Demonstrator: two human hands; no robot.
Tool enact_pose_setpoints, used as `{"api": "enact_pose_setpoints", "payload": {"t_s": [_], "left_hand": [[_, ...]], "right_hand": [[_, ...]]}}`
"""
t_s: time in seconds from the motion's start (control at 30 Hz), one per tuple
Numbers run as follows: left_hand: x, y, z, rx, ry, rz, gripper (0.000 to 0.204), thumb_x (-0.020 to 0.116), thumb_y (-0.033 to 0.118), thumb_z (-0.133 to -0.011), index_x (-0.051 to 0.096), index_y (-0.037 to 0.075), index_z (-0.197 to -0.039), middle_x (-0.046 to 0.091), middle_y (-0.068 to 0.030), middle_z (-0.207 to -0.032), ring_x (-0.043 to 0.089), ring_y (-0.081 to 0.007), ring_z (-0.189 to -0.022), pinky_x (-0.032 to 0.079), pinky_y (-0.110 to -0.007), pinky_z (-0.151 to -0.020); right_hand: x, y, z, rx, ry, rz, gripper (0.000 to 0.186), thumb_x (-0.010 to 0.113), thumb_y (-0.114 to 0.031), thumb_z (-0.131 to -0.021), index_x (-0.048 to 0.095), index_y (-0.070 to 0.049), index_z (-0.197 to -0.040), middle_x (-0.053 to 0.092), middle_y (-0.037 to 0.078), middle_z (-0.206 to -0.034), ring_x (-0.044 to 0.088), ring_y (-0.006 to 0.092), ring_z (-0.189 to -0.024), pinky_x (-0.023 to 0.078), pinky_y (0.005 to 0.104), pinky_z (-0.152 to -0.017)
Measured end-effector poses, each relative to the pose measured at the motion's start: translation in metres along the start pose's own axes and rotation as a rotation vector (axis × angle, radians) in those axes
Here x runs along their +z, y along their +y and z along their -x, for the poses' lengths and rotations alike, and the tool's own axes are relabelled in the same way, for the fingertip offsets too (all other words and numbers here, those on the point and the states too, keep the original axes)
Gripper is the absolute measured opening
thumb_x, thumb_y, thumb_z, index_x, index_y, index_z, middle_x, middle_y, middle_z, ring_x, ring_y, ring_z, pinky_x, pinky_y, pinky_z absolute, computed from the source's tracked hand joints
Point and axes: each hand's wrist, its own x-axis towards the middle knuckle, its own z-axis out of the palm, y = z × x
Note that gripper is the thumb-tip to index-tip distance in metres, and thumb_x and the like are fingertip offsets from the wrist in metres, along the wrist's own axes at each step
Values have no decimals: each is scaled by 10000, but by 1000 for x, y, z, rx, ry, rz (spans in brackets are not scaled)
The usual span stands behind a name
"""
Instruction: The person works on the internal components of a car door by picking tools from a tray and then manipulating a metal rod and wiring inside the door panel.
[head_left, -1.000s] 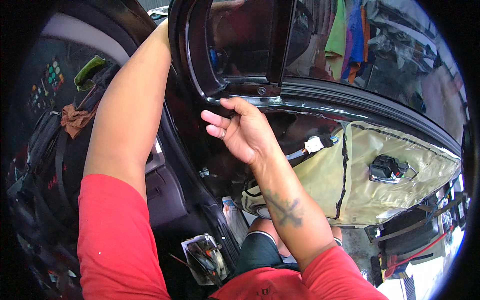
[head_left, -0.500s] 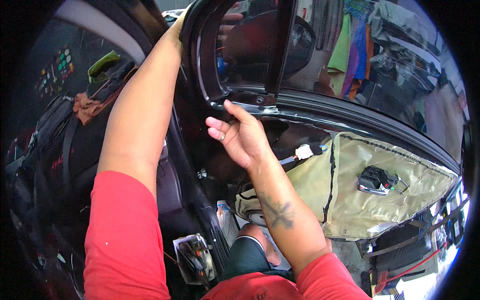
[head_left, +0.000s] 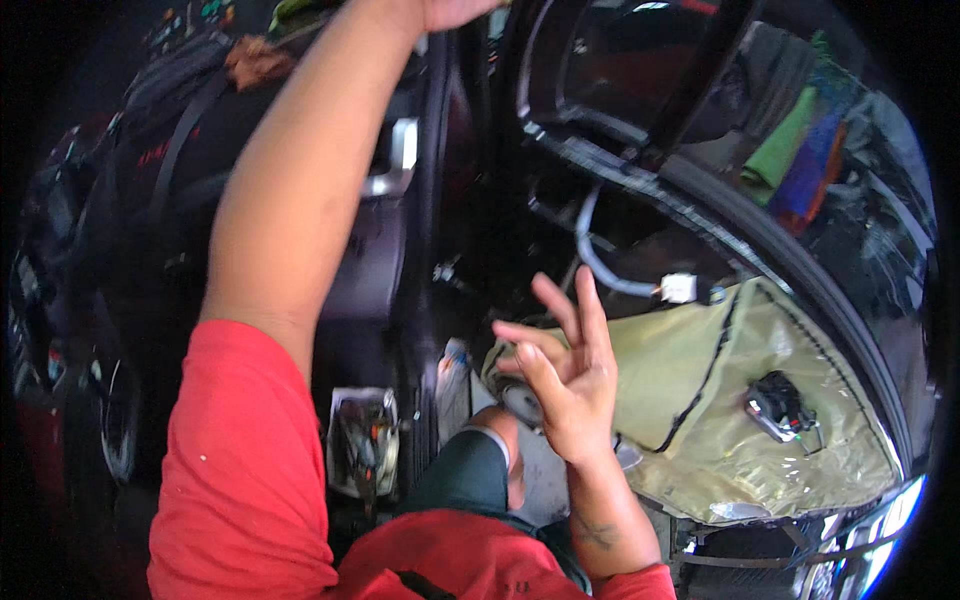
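Observation:
My left hand (head_left: 458, 12) is at the top edge of the view, beside the upper part of an open black car door (head_left: 640, 240); its fingers are mostly cut off, so I cannot tell what they hold. In front of the door's lower part, my right hand (head_left: 570, 375) is raised with fingers spread and nothing in it. Beyond its fingertips a grey cable (head_left: 592, 255) ends in a white connector (head_left: 679, 289). Yellowish plastic film (head_left: 690, 370) covers the bare inner door, and a black inner door handle (head_left: 777, 405) sticks out of it. A round speaker (head_left: 522, 402) shows beside my right wrist.
A white box (head_left: 343, 480) of tools sits low on the left, by the car's sill. A brown cloth (head_left: 258, 62) lies at the upper left. Coloured cloths, a green one (head_left: 778, 150) among them, show in the window. My knee (head_left: 497, 430) is close to the door.
My right hand has moved down, away from the window corner, and its fingers have spread. The view has shifted, with the left hand now at the top edge.

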Motion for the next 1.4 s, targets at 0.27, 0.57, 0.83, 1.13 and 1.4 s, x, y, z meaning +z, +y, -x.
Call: {"api": "enact_pose_setpoints", "payload": {"t_s": [0.27,0.57,0.83,1.13,1.4], "left_hand": [[7,36,215,236,15,-720,500,503,333,-1123,622,-96,-1350,726,-210,-1179,722,-273,-1096,584,-387,-949],[-21,-3,377,-716,-379,-1165,389,691,294,-1033,706,11,-1300,756,-117,-1212,714,-228,-1126,537,-398,-1047],[-56,-68,491,-1021,-477,-968,230,767,183,-944,748,-22,-1044,782,-126,-918,753,-221,-854,586,-383,-826],[-54,-143,509,-853,-563,-1088,142,780,137,-898,750,39,-997,768,-146,-880,753,-327,-836,574,-447,-743],[-35,-195,514,-700,-493,-1046,147,741,99,-899,753,44,-1035,758,-153,-958,737,-342,-907,574,-476,-813]], "right_hand": [[-79,108,96,483,-272,411,675,704,14,-974,447,-14,-1597,613,234,-1438,723,195,-1115,583,328,-960],[-141,210,179,391,22,672,426,716,-55,-992,633,9,-1405,748,125,-1208,695,139,-966,555,293,-849],[-173,222,222,539,94,736,301,686,-75,-1030,667,28,-1312,746,81,-1017,697,136,-828,546,274,-702],[-136,198,192,487,51,663,314,671,-89,-1046,656,19,-1341,746,54,-1059,690,108,-843,532,249,-688],[-115,189,172,474,7,585,331,711,-136,-1042,665,10,-1335,741,40,-1041,679,95,-841,524,236,-699]]}}
